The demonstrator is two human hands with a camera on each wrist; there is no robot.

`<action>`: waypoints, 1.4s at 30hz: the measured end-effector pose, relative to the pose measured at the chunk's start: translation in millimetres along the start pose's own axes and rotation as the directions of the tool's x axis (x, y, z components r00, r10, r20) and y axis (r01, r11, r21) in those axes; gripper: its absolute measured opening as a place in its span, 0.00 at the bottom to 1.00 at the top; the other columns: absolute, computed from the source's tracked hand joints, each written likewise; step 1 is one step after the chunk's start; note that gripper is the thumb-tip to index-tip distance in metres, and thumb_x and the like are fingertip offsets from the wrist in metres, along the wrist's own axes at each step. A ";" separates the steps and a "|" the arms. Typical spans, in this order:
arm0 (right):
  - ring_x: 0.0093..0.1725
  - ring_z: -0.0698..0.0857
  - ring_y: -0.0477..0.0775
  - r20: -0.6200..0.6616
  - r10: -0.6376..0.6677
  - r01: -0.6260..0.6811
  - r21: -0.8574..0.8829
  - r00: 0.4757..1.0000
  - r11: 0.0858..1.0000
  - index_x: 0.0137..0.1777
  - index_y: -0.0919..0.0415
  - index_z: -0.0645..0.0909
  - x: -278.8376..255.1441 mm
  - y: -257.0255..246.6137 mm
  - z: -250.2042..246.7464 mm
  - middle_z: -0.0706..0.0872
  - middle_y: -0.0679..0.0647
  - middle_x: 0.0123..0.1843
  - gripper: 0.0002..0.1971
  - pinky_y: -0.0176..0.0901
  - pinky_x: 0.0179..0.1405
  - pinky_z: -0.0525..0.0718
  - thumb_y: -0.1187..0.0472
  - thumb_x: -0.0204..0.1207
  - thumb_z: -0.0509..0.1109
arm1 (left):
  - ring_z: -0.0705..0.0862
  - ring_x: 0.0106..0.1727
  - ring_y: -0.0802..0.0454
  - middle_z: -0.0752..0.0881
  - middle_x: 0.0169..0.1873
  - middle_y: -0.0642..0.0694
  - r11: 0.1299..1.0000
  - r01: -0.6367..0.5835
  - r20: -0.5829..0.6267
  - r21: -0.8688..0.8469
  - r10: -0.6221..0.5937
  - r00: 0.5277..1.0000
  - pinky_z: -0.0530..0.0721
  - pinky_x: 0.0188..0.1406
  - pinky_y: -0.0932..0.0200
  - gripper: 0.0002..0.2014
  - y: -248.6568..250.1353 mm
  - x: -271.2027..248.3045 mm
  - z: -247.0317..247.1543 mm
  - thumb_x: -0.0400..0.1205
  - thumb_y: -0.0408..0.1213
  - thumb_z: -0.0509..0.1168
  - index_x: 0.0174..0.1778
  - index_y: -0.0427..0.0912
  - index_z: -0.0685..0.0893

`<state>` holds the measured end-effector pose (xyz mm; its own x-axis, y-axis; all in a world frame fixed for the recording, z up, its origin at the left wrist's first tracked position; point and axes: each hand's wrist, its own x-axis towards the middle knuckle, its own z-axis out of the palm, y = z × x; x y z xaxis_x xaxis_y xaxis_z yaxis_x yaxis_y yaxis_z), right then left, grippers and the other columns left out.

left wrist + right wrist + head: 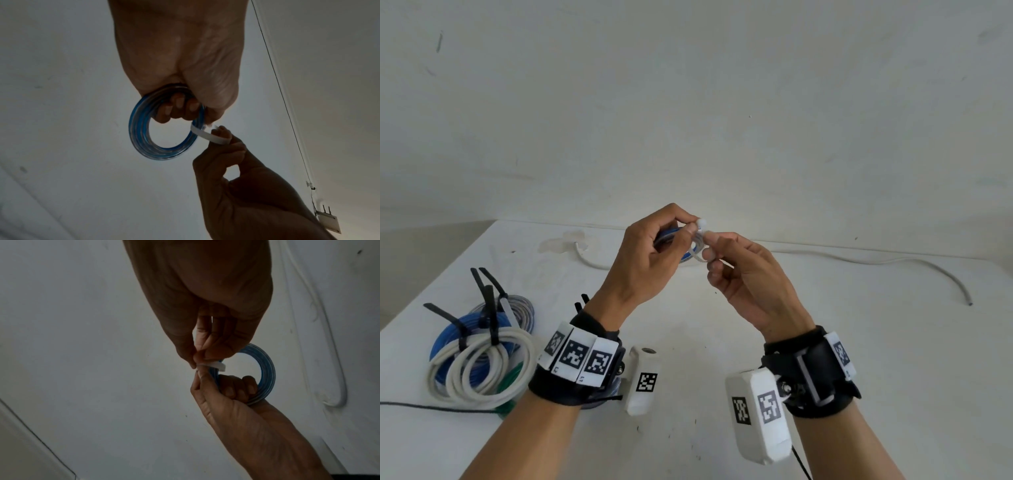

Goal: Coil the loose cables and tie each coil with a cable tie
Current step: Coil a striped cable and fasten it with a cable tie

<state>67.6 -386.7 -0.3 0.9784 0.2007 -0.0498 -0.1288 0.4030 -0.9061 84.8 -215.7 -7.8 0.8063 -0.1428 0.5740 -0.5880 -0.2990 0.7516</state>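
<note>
head view shows both hands raised above the surface point(722, 342). the left hand point(643, 260) has its fingers point(176, 105) curled through a small blue coil point(141, 129), gripping it. the right hand point(750, 281) pinches a white cable tie point(207, 137) looped around the coil's rim. tied coils point(479, 353) lie at the surface's left.

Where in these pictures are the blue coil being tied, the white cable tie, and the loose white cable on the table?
blue coil point(139, 129), left wrist view, left arc of the ring.
white cable tie point(207, 137), left wrist view, middle of the strap.
loose white cable point(893, 261), head view, stretch lying right of the hands.
</note>
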 end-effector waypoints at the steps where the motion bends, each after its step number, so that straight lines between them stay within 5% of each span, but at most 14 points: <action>1: 0.29 0.76 0.45 -0.007 0.015 -0.015 0.025 1.000 1.000 0.48 0.64 0.89 -0.1 -0.6 -0.5 0.84 0.54 0.34 0.05 0.31 0.32 0.80 0.65 0.81 0.72 | 0.76 0.32 0.56 0.85 0.33 0.46 1.000 -0.007 0.018 0.015 0.007 1.000 0.73 0.33 0.68 0.06 0.5 -0.7 1.2 0.89 0.35 0.64 0.50 0.39 0.86; 7: 0.36 0.79 0.49 -0.025 -0.079 0.079 0.010 0.997 0.997 0.63 0.68 0.86 2.4 0.6 -6.7 0.87 0.58 0.42 0.17 0.31 0.34 0.83 0.62 0.76 0.77 | 0.72 0.28 0.55 0.85 0.31 0.46 0.998 0.045 0.123 -0.051 -0.038 0.992 0.72 0.30 0.62 0.06 0.7 -2.4 6.5 0.89 0.35 0.64 0.47 0.42 0.84; 10: 0.34 0.80 0.48 -0.034 -0.156 0.151 -0.119 0.987 0.981 0.62 0.66 0.89 1.7 3.0 -4.2 0.87 0.57 0.42 0.13 0.35 0.39 0.83 0.61 0.82 0.73 | 0.68 0.26 0.51 0.79 0.25 0.49 0.988 0.110 0.144 -0.109 -0.093 0.985 0.70 0.27 0.59 0.06 1.5 -3.0 6.5 0.89 0.37 0.64 0.48 0.44 0.84; 13: 0.43 0.85 0.50 -0.085 -0.229 0.207 -0.210 0.970 0.956 0.53 0.60 0.90 1.3 3.4 -5.1 0.91 0.53 0.42 0.06 0.46 0.49 0.79 0.61 0.82 0.74 | 0.63 0.27 0.40 0.69 0.24 0.39 0.956 0.204 0.179 -0.209 -0.168 0.969 0.66 0.27 0.52 0.08 3.2 -4.2 10.4 0.89 0.40 0.64 0.47 0.43 0.85; 21: 0.36 0.82 0.44 -0.312 -0.303 0.267 -0.153 0.901 0.952 0.50 0.58 0.89 6.6 -6.8 -26.6 0.87 0.47 0.40 0.02 0.40 0.40 0.76 0.60 0.80 0.76 | 0.61 0.26 0.46 0.63 0.24 0.42 0.931 0.290 0.309 -0.220 -0.215 0.926 0.65 0.24 0.58 0.08 9.6 -10.9 33.1 0.89 0.35 0.62 0.45 0.40 0.81; 26: 0.36 0.83 0.45 -0.324 -0.315 0.280 -0.152 0.892 0.948 0.51 0.58 0.86 8.2 -5.7 -29.0 0.90 0.50 0.43 0.02 0.38 0.38 0.75 0.60 0.83 0.73 | 0.58 0.25 0.54 0.62 0.23 0.55 0.876 0.376 0.394 -0.303 -0.243 0.886 0.61 0.25 0.60 0.16 12.0 -10.8 32.4 0.92 0.36 0.58 0.37 0.48 0.78; 29: 0.35 0.83 0.45 -0.335 -0.336 0.301 -0.151 0.880 0.941 0.52 0.60 0.86 9.0 -4.6 -28.6 0.90 0.52 0.43 0.03 0.37 0.35 0.76 0.61 0.83 0.73 | 0.57 0.24 0.55 0.62 0.23 0.56 0.843 0.407 0.384 -0.352 -0.266 0.884 0.60 0.24 0.61 0.18 15.6 -12.5 34.7 0.92 0.37 0.58 0.34 0.51 0.77; 33: 0.34 0.82 0.45 -0.358 -0.382 0.344 -0.168 0.852 0.924 0.51 0.62 0.86 9.6 -6.8 -31.9 0.90 0.54 0.42 0.02 0.36 0.33 0.78 0.63 0.82 0.74 | 0.57 0.22 0.55 0.63 0.23 0.51 0.793 0.475 0.232 -0.383 -0.415 0.880 0.61 0.21 0.63 0.21 19.2 -15.2 54.1 0.86 0.51 0.66 0.27 0.51 0.76; 36: 0.33 0.82 0.46 -0.364 -0.433 0.387 -0.193 0.825 0.901 0.50 0.64 0.87 10.1 -9.8 -35.7 0.90 0.56 0.41 0.03 0.35 0.34 0.80 0.65 0.82 0.74 | 0.57 0.22 0.52 0.63 0.29 0.37 0.758 0.507 0.199 -0.409 -0.469 0.861 0.60 0.19 0.63 0.22 18.0 -17.9 64.5 0.85 0.47 0.70 0.25 0.49 0.77; 42: 0.33 0.82 0.47 -0.343 -0.487 0.439 -0.211 0.803 0.873 0.49 0.66 0.86 9.2 -12.1 -38.7 0.89 0.57 0.40 0.02 0.36 0.38 0.82 0.67 0.82 0.73 | 0.58 0.20 0.54 0.64 0.26 0.41 0.729 0.523 0.235 -0.441 -0.469 0.851 0.60 0.18 0.64 0.20 19.3 -19.0 65.0 0.85 0.41 0.70 0.26 0.47 0.79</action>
<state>84.4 -424.3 -6.1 0.9039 -0.3417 0.2571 0.3516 0.2514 -0.9018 62.4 -280.1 -25.4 0.9772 -0.2035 0.0598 -0.0350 0.1237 0.9917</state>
